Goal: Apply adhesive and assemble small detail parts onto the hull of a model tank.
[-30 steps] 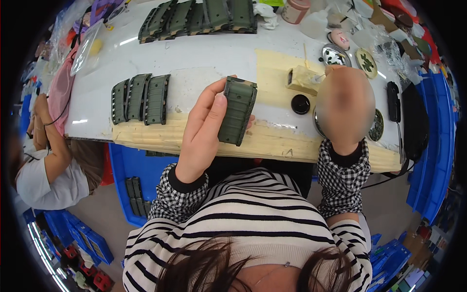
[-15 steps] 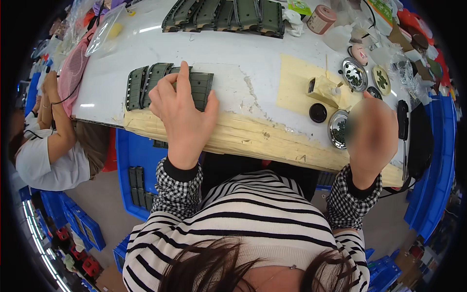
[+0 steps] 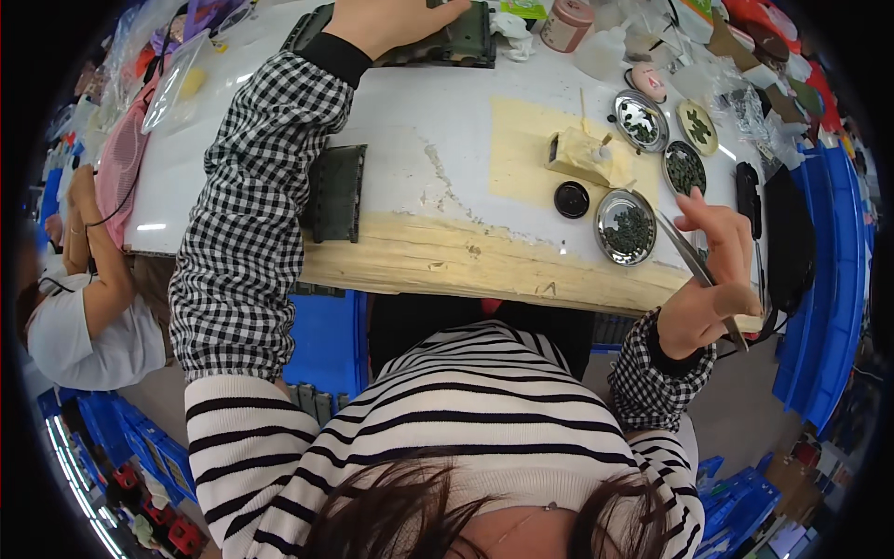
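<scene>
My left hand reaches to the far side of the table, over a row of camouflage-green ribbed panels. Its thumb side shows, while the other fingers are cut off by the picture's upper edge. Under my left sleeve, near the table's front, lie more green ribbed panels, partly covered by the arm. At the right front, metal tweezers are held in my right hand, points toward the dishes. Beside them stands a round metal dish with many small dark green pieces.
Another metal dish, a cream dish and a dark dish stand behind. A black round lid sits beside a yellow-wrapped block. A pink jar is farther back. Another person sits at left.
My left hand has left the near panels and stretched forward to the far row. My right hand has drawn back from the metal dish, and the tweezers now show plainly.
</scene>
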{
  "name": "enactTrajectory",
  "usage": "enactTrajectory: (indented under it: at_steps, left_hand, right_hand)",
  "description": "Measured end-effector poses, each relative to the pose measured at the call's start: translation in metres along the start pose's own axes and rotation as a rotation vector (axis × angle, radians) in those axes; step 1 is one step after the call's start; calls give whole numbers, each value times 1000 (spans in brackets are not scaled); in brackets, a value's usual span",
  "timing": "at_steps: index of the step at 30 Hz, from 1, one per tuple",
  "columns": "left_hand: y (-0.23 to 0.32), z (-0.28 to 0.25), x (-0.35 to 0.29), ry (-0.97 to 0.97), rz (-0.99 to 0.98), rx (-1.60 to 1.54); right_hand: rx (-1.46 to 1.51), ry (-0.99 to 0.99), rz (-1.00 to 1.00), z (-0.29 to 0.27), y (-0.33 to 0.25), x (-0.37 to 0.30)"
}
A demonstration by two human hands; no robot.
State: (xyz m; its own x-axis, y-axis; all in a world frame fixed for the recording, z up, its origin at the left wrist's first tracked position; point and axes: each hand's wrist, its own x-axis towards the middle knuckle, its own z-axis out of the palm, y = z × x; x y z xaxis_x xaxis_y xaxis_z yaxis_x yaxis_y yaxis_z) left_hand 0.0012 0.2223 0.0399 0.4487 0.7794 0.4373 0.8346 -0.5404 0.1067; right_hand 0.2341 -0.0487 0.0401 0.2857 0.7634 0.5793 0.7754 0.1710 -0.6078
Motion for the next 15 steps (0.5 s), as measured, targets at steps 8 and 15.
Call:
enactTrajectory:
  at_steps: [8, 15]
  left_hand:
    - [5, -28, -13, 267, 99, -34]
    - [43, -96, -127, -132, -375, -1725]
  right_hand:
    - [218, -281, 129, -29, 25, -12]
    - [375, -267, 331, 0, 46, -29]
